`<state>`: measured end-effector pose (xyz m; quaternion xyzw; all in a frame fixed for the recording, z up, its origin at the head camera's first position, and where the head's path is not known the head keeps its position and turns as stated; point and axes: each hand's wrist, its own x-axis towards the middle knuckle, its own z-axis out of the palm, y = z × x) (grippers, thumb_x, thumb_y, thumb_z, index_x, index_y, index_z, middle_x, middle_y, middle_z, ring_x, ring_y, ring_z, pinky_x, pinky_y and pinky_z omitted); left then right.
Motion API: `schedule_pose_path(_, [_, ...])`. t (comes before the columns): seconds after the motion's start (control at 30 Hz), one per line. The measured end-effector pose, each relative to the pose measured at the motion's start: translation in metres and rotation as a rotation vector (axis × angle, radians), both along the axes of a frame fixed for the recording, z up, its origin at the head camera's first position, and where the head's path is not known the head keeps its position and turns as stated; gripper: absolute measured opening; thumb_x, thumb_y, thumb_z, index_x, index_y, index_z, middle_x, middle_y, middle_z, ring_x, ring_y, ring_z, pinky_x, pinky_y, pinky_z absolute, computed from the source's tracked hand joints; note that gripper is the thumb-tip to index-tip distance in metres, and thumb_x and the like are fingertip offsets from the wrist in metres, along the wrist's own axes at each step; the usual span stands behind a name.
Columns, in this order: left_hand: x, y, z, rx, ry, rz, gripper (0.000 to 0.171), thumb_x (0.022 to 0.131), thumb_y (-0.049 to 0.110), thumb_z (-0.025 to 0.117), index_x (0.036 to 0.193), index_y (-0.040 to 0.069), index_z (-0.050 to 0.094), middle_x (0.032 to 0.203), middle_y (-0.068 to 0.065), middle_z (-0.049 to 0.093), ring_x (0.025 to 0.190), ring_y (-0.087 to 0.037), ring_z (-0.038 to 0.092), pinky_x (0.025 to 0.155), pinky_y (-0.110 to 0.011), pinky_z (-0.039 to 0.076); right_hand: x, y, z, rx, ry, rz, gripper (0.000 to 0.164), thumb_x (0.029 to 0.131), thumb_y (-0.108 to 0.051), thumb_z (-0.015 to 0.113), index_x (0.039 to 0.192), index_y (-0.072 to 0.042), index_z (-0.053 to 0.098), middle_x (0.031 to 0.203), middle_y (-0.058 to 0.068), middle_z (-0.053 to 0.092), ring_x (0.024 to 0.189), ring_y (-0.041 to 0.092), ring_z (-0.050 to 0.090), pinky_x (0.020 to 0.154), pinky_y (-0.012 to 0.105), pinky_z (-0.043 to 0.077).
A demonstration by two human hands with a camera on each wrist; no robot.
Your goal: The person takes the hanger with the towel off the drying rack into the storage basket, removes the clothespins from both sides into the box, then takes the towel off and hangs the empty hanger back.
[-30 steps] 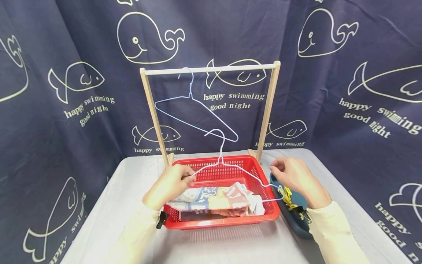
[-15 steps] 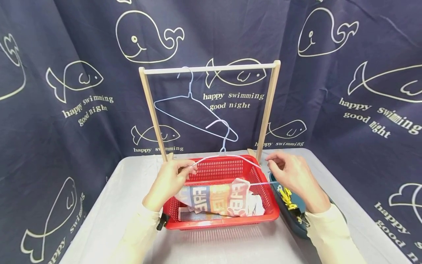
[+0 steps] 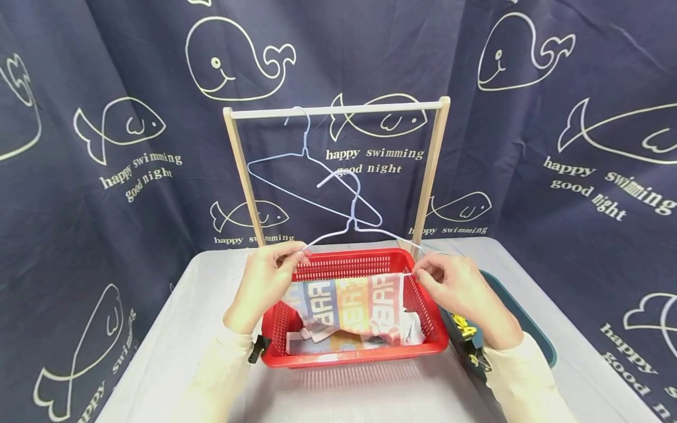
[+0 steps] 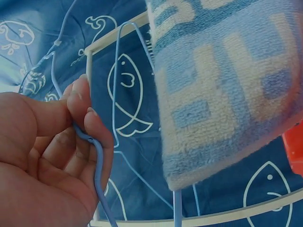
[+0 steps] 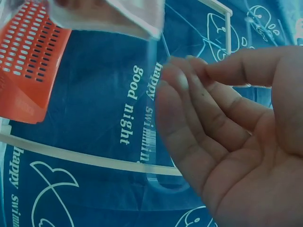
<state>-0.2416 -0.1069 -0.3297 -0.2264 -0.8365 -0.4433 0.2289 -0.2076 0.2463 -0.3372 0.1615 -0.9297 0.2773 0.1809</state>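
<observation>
My left hand point(image 3: 271, 282) pinches the left shoulder of a pale blue wire clothes hanger point(image 3: 352, 214); in the left wrist view, thumb and fingers of that hand point(image 4: 61, 137) close on the wire. A small towel point(image 3: 351, 299) with coloured blocks and letters hangs over the hanger's lower bar, above a red basket point(image 3: 354, 356). Beside the towel's right edge is my right hand point(image 3: 455, 288), its fingertips at the bar. Loosely bent fingers of that hand point(image 5: 222, 127) show in the right wrist view, with the bar passing beside them.
Behind the basket stands a wooden rack point(image 3: 338, 111), with another blue hanger point(image 3: 307, 147) on its rail. A dark teal tray point(image 3: 523, 320) holding yellow clips point(image 3: 463, 326) lies under my right forearm. More cloth point(image 3: 338, 342) lies in the basket.
The hanger has risen, with the towel now spread along its bar. My left hand has lifted with it. My right hand has moved left towards the towel's right edge.
</observation>
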Motion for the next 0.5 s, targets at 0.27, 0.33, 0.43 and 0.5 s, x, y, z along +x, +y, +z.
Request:
schedule_pose_path(0.27, [0.003,-0.003,0.016,0.054,0.055,0.023,0.018,0.095,0.003,0.072,0.109,0.011,0.081,0.088,0.002,0.078,0.076,-0.008,0.071,0.061,-0.020,0.054,-0.004,-0.006,-0.008,0.043,-0.042,0.006,0.010,0.095,-0.022,0.072,0.100,-0.016,0.079,0.077,-0.013,0.069,0.070,0.006,0.061,0.067,0.030,0.054])
schedule_pose_path(0.33, [0.004,-0.003,0.020,0.053,0.062,0.022,0.019,0.095,0.004,0.073,0.110,0.011,0.081,0.088,0.002,0.078,0.076,-0.008,0.071,0.059,-0.020,0.053,-0.005,-0.008,-0.009,0.030,-0.037,-0.006,0.012,0.096,-0.025,0.072,0.101,-0.018,0.079,0.079,-0.013,0.070,0.071,0.007,0.062,0.069,0.032,0.055])
schedule_pose_path(0.43, [0.003,-0.003,0.026,0.043,0.085,0.028,0.019,0.095,0.004,0.072,0.110,0.012,0.081,0.088,0.002,0.078,0.075,-0.009,0.071,0.057,-0.021,0.050,-0.006,-0.011,-0.010,-0.003,-0.016,-0.016,0.012,0.096,-0.027,0.073,0.101,-0.018,0.078,0.082,-0.011,0.072,0.074,0.009,0.065,0.073,0.036,0.056])
schedule_pose_path(0.5, [0.002,-0.003,0.031,0.038,0.106,0.036,0.018,0.095,0.004,0.072,0.108,0.014,0.081,0.086,0.004,0.078,0.075,-0.008,0.071,0.056,-0.022,0.049,-0.007,-0.013,-0.010,-0.030,-0.008,-0.023,0.013,0.095,-0.028,0.074,0.101,-0.017,0.078,0.085,-0.008,0.074,0.077,0.010,0.068,0.076,0.038,0.057])
